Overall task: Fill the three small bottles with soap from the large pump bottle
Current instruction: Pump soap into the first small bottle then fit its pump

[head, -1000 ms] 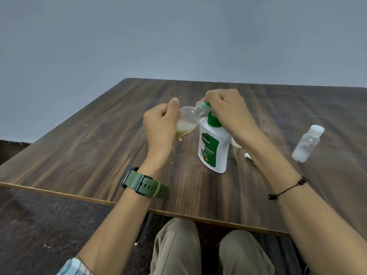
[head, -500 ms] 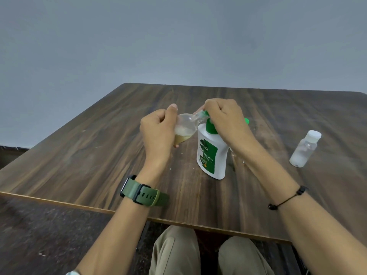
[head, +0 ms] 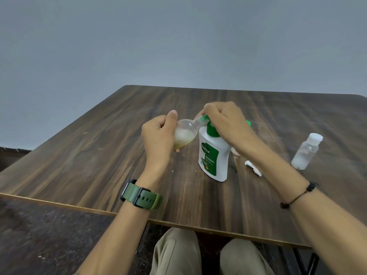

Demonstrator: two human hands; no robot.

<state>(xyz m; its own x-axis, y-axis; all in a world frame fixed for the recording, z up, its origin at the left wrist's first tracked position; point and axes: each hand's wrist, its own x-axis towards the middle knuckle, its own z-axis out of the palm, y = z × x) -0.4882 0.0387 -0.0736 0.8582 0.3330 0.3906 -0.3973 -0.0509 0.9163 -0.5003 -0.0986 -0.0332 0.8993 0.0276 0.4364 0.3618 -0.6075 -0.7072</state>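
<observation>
A white pump bottle (head: 213, 155) with a green label and green pump head stands upright mid-table. My right hand (head: 226, 122) is curled over the pump head. My left hand (head: 158, 133) grips a small clear bottle (head: 185, 133), tilted with its mouth at the green spout; yellowish foamy soap fills its lower part. Another small clear bottle (head: 306, 151) with a white cap stands to the right. Part of a third small bottle (head: 235, 151) peeks out behind my right wrist, mostly hidden.
A small white cap or scrap (head: 253, 167) lies on the wooden table (head: 99, 155) just right of the pump bottle. The table's near edge runs above my knees. A grey wall rises behind the table.
The view has shifted slightly. Both hands stay at the pump spout, and the soap level in the tilted small bottle looks a little higher.
</observation>
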